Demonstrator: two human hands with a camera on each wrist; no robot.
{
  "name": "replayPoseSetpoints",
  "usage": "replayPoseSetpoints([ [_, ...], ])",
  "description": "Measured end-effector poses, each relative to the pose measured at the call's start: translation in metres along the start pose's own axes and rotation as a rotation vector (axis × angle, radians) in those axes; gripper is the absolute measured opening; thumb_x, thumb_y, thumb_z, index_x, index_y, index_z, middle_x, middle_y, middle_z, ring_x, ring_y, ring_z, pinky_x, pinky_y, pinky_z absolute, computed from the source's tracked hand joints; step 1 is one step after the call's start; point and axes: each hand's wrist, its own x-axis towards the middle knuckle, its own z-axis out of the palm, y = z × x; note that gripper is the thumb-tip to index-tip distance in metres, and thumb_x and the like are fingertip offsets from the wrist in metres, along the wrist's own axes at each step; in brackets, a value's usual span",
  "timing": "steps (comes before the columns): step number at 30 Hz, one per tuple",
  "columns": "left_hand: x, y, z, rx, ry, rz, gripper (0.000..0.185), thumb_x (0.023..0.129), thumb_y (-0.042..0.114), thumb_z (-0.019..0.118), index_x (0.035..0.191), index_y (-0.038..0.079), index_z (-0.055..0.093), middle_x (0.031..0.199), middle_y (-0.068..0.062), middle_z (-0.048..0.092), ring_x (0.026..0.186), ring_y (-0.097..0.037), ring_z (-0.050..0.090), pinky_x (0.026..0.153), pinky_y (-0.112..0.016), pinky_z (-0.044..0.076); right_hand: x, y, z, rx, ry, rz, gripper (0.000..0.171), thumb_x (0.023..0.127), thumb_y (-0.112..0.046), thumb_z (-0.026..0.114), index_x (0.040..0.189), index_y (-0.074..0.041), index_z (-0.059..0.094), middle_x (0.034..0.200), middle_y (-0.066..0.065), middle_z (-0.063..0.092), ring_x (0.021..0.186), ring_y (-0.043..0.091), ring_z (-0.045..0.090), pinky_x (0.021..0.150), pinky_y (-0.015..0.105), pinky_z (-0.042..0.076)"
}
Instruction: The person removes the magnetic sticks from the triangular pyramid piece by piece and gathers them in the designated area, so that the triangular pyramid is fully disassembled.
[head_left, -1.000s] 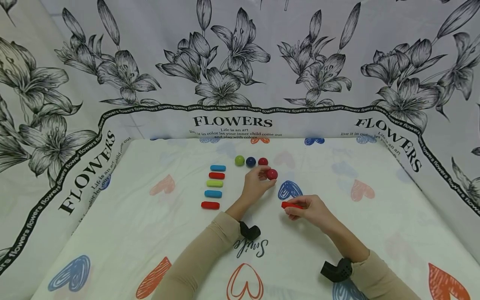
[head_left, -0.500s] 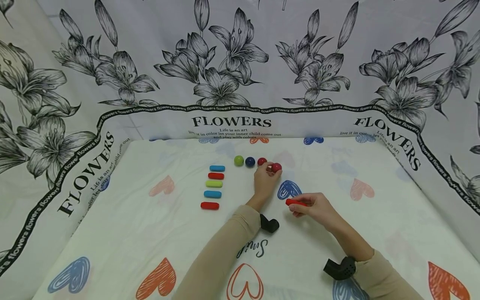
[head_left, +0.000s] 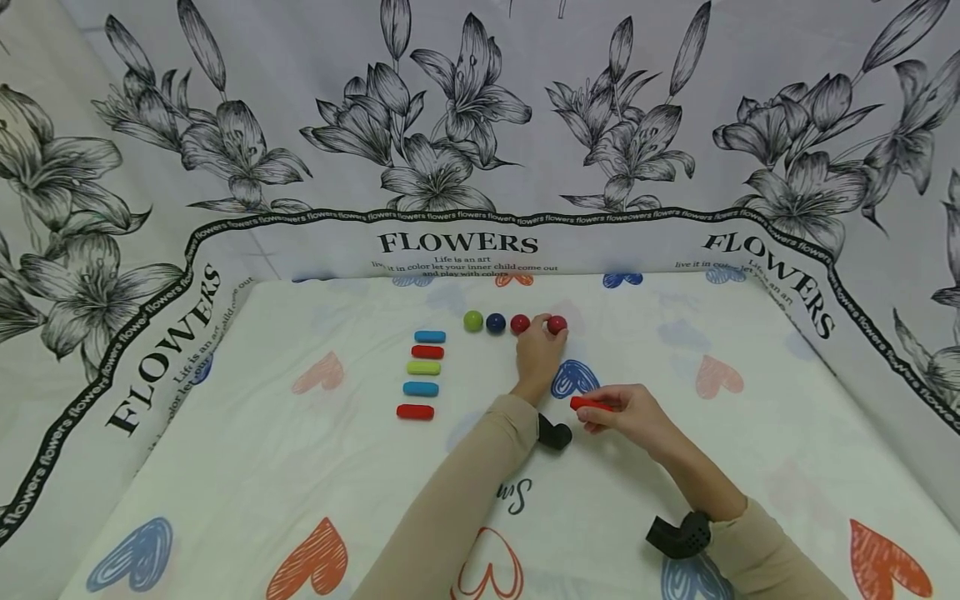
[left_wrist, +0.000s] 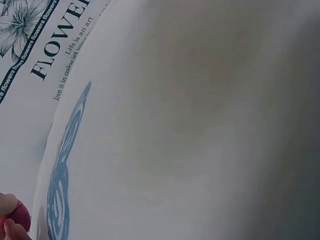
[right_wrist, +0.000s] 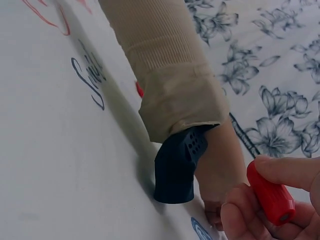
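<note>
My left hand [head_left: 537,358] pinches a dark red ball [head_left: 557,325] between thumb and fingers, at the right end of a row of balls. In that row are a green ball [head_left: 473,321], a dark blue ball [head_left: 496,323] and another red ball [head_left: 520,323], the last right beside my left fingers. At the lower left of the left wrist view, fingertips grip the held ball [left_wrist: 21,217]. Nearer me, my right hand [head_left: 637,417] holds a short red stick [head_left: 591,404] between thumb and fingers. The right wrist view shows its ribbed side and flat end.
Left of the balls lies a column of short sticks: blue [head_left: 430,337], red [head_left: 427,352], yellow-green [head_left: 423,367], blue [head_left: 421,388] and red [head_left: 416,412]. A white cloth [head_left: 247,450] printed with hearts covers the table. Flower-printed curtains [head_left: 450,108] stand behind and at both sides.
My left hand has carried its red ball back and to the right, from in front of the other red ball to the end of the row. My right hand has shifted slightly, still holding the red stick.
</note>
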Motion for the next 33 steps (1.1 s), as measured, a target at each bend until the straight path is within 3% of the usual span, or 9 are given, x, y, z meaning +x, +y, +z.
replayPoseSetpoints([
  [3, 0.002, 0.001, 0.001, 0.041, 0.010, -0.002, 0.042, 0.090, 0.028, 0.068, 0.128, 0.012, 0.061, 0.084, -0.008, 0.071, 0.070, -0.015, 0.057, 0.068, -0.021, 0.050, 0.000, 0.000, 0.000, 0.002, -0.003, 0.009, 0.040, 0.087, -0.020, 0.071, 0.113, 0.010, 0.064, 0.092, 0.018, 0.073, 0.075, 0.017, 0.072, 0.074, 0.021, 0.060],
  [6, 0.004, 0.000, 0.001, 0.057, 0.021, -0.014, 0.042, 0.090, 0.027, 0.068, 0.128, 0.012, 0.060, 0.097, -0.009, 0.074, 0.082, -0.018, 0.067, 0.080, -0.027, 0.057, 0.001, 0.000, 0.001, -0.004, -0.007, 0.016, 0.041, 0.087, -0.022, 0.071, 0.114, 0.009, 0.064, 0.094, 0.019, 0.073, 0.077, 0.018, 0.072, 0.075, 0.020, 0.060],
  [10, 0.006, -0.002, 0.001, 0.048, 0.031, -0.034, 0.041, 0.090, 0.026, 0.068, 0.128, 0.011, 0.061, 0.112, -0.009, 0.073, 0.098, -0.020, 0.070, 0.093, -0.033, 0.057, 0.002, 0.000, 0.002, -0.004, -0.015, 0.015, 0.042, 0.087, -0.022, 0.071, 0.114, 0.008, 0.064, 0.096, 0.021, 0.073, 0.079, 0.021, 0.072, 0.075, 0.020, 0.060],
  [18, 0.009, -0.003, 0.000, 0.042, 0.007, -0.046, 0.044, 0.089, 0.026, 0.069, 0.129, 0.012, 0.060, 0.116, -0.009, 0.072, 0.102, -0.021, 0.070, 0.095, -0.034, 0.056, 0.001, 0.000, 0.003, 0.001, -0.021, 0.017, 0.041, 0.087, -0.022, 0.071, 0.115, 0.008, 0.064, 0.096, 0.022, 0.073, 0.078, 0.020, 0.072, 0.075, 0.021, 0.060],
  [22, 0.009, -0.004, -0.001, 0.036, 0.000, -0.050, 0.045, 0.088, 0.025, 0.070, 0.130, 0.013, 0.060, 0.114, -0.008, 0.073, 0.097, -0.019, 0.069, 0.092, -0.032, 0.057, 0.002, 0.000, 0.004, 0.002, -0.024, 0.015, 0.041, 0.087, -0.021, 0.071, 0.114, 0.009, 0.064, 0.095, 0.021, 0.073, 0.077, 0.020, 0.072, 0.074, 0.021, 0.060],
  [26, 0.008, -0.004, -0.006, -0.001, 0.000, -0.044, 0.044, 0.088, 0.025, 0.070, 0.129, 0.012, 0.061, 0.102, -0.009, 0.074, 0.084, -0.017, 0.065, 0.080, -0.028, 0.057, 0.002, -0.001, 0.005, -0.005, -0.022, 0.004, 0.039, 0.088, -0.020, 0.070, 0.113, 0.009, 0.064, 0.093, 0.021, 0.073, 0.074, 0.016, 0.071, 0.073, 0.019, 0.059],
  [30, 0.007, -0.004, -0.017, -0.064, 0.007, -0.034, 0.041, 0.088, 0.026, 0.070, 0.127, 0.013, 0.063, 0.085, -0.009, 0.071, 0.070, -0.012, 0.055, 0.064, -0.021, 0.047, 0.003, -0.002, 0.007, -0.019, -0.005, -0.003, 0.038, 0.088, -0.021, 0.069, 0.112, 0.008, 0.065, 0.088, 0.018, 0.073, 0.069, 0.009, 0.066, 0.069, 0.018, 0.058],
  [33, 0.007, -0.005, -0.027, -0.106, -0.005, 0.016, 0.040, 0.088, 0.025, 0.070, 0.125, 0.010, 0.064, 0.075, -0.008, 0.065, 0.064, -0.009, 0.047, 0.058, -0.017, 0.037, 0.004, -0.002, 0.009, -0.027, 0.008, -0.010, 0.037, 0.088, -0.021, 0.069, 0.111, 0.008, 0.066, 0.084, 0.014, 0.072, 0.067, 0.008, 0.063, 0.067, 0.018, 0.057],
])
